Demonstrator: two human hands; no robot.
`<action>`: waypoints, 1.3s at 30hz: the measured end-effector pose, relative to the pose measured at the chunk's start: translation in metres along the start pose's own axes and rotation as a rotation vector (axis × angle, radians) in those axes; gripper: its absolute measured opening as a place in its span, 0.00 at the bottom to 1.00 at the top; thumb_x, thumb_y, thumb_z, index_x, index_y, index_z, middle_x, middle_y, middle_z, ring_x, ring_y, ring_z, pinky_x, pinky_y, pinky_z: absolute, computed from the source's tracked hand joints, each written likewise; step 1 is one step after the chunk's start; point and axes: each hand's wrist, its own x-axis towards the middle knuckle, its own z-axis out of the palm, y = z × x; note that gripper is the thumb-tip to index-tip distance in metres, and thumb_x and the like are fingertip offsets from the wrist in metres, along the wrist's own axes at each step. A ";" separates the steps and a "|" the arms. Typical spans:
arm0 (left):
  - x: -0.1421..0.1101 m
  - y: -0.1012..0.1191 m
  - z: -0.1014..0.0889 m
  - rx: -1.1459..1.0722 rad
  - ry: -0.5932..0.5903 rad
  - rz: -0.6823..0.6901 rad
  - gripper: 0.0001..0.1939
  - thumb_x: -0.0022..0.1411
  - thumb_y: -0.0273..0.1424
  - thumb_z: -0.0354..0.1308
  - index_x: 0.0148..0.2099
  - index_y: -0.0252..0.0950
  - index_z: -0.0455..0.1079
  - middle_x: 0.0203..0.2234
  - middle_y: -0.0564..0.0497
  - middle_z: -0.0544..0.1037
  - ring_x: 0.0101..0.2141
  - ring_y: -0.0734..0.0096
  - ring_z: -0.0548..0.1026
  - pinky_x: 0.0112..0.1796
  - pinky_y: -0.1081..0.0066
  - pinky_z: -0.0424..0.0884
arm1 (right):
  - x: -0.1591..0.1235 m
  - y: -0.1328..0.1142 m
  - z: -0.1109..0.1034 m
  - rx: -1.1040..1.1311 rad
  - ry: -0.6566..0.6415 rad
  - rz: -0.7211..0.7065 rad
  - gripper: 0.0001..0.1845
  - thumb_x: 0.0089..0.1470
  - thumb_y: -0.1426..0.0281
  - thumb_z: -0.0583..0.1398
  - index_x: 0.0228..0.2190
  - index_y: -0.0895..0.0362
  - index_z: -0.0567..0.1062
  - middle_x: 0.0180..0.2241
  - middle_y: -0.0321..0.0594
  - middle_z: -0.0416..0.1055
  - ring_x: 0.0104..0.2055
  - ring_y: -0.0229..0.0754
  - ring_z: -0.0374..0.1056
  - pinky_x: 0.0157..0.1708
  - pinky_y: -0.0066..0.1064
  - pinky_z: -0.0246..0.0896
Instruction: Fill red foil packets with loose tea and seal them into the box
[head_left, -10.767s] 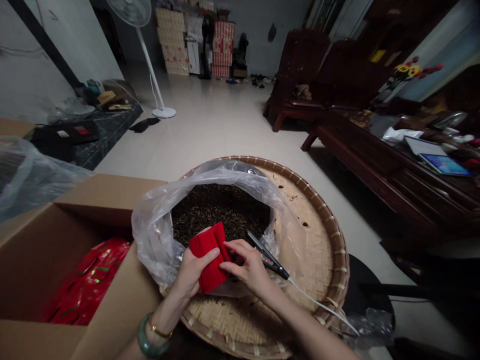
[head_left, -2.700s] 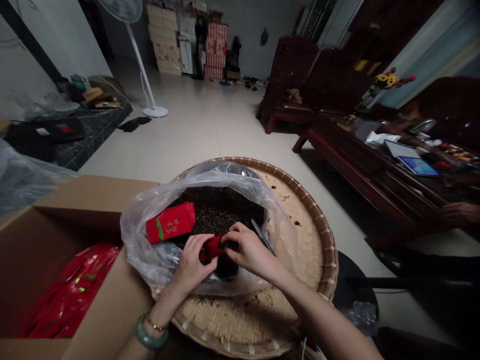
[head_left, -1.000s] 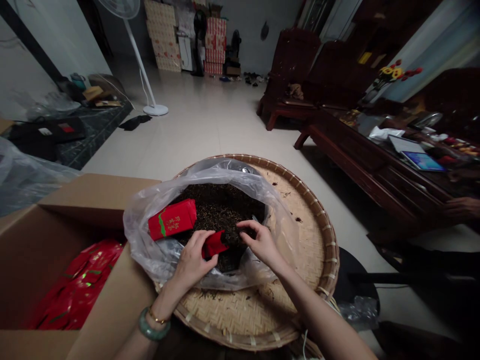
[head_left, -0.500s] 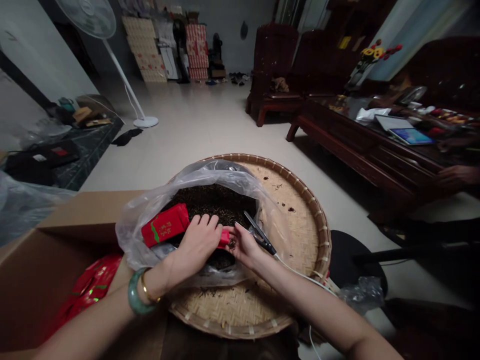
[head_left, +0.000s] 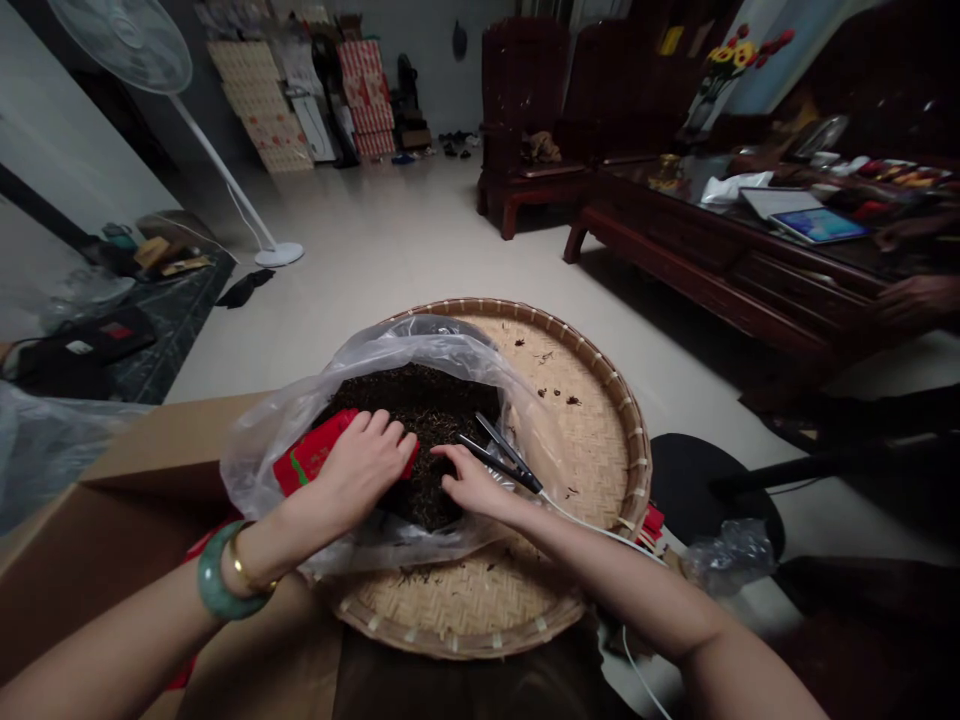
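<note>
My left hand (head_left: pixel 366 462) is closed over a small red packet (head_left: pixel 410 460), its back hiding most of the packet. Beside it, a bundle of flat red packets (head_left: pixel 306 456) with a green mark lies on the bag's left side. My right hand (head_left: pixel 474 482) hovers over the dark, loose tea leaves (head_left: pixel 431 425), index finger and thumb apart and nothing visible between them. The leaves fill an open clear plastic bag (head_left: pixel 390 350). Just behind the right hand rests a black flat iron (head_left: pixel 517 470) with a white cord, jaws apart.
A round woven bamboo tray (head_left: pixel 600 440) carries the bag and scattered leaves. At left stands an open cardboard box (head_left: pixel 180 430) with red packets inside. A white fan (head_left: pixel 225 170) stands beyond, and a dark wooden table (head_left: pixel 697 230) at right. Another person's hand (head_left: pixel 919 298) shows there.
The left hand has moved left with the small packet, towards the bundle. The right hand has drawn away from the packet's mouth. The view has shifted. Earlier, the bundle was in the left hand.
</note>
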 end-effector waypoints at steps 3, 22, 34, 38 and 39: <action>-0.013 -0.018 0.002 0.041 -0.002 -0.073 0.16 0.54 0.27 0.56 0.46 0.39 0.69 0.34 0.43 0.73 0.39 0.52 0.69 0.41 0.56 0.65 | -0.004 -0.002 0.000 -0.557 -0.115 -0.197 0.33 0.41 0.79 0.63 0.52 0.60 0.66 0.57 0.52 0.57 0.59 0.52 0.51 0.60 0.46 0.46; -0.066 -0.008 0.059 -0.729 0.492 -0.598 0.36 0.52 0.37 0.61 0.61 0.38 0.55 0.45 0.43 0.71 0.42 0.62 0.74 0.39 0.62 0.77 | 0.017 -0.007 0.016 -0.675 -0.185 -0.174 0.13 0.34 0.82 0.61 0.25 0.57 0.69 0.31 0.35 0.64 0.35 0.39 0.60 0.38 0.31 0.57; -0.067 0.003 0.078 -0.706 0.402 -0.452 0.30 0.59 0.33 0.56 0.62 0.44 0.53 0.44 0.47 0.68 0.42 0.65 0.72 0.42 0.64 0.74 | -0.003 -0.016 0.004 0.991 -0.111 0.526 0.16 0.56 0.61 0.49 0.34 0.59 0.70 0.31 0.44 0.73 0.28 0.39 0.67 0.26 0.29 0.61; -0.069 0.003 0.080 -0.614 0.397 -0.411 0.30 0.59 0.33 0.56 0.62 0.43 0.53 0.44 0.47 0.68 0.41 0.65 0.72 0.43 0.63 0.73 | -0.001 -0.016 0.005 1.067 -0.017 0.569 0.15 0.59 0.62 0.48 0.33 0.57 0.69 0.28 0.41 0.72 0.27 0.38 0.68 0.27 0.30 0.63; -0.070 0.003 0.079 -0.590 0.406 -0.398 0.29 0.60 0.33 0.55 0.62 0.42 0.53 0.44 0.46 0.69 0.42 0.64 0.72 0.44 0.63 0.72 | 0.000 -0.016 0.005 1.076 -0.010 0.562 0.14 0.59 0.63 0.48 0.32 0.57 0.69 0.27 0.40 0.72 0.27 0.38 0.68 0.28 0.30 0.63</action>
